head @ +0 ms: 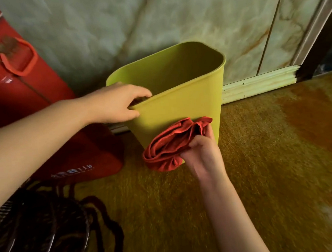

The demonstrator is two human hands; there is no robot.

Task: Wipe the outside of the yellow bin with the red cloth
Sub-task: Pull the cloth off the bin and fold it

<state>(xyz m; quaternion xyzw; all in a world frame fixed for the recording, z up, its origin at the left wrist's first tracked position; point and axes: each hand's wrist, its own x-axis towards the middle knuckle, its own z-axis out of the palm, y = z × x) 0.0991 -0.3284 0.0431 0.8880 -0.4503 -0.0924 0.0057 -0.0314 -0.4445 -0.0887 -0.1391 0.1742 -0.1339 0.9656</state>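
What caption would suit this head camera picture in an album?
Left hand steadies the yellow bin by its rim while the right hand presses a red cloth against its outer wall.

- Dim, warm indoor light tints the whole scene yellow-green.
- The floor [264, 157] shows a faint pale sheen at lower right, smeared by blur.
- Wide-angle distortion bends the wall panels [192, 23] and door frame [316, 24].
- The lower-left corner is dark and soft; the centre is sharper.
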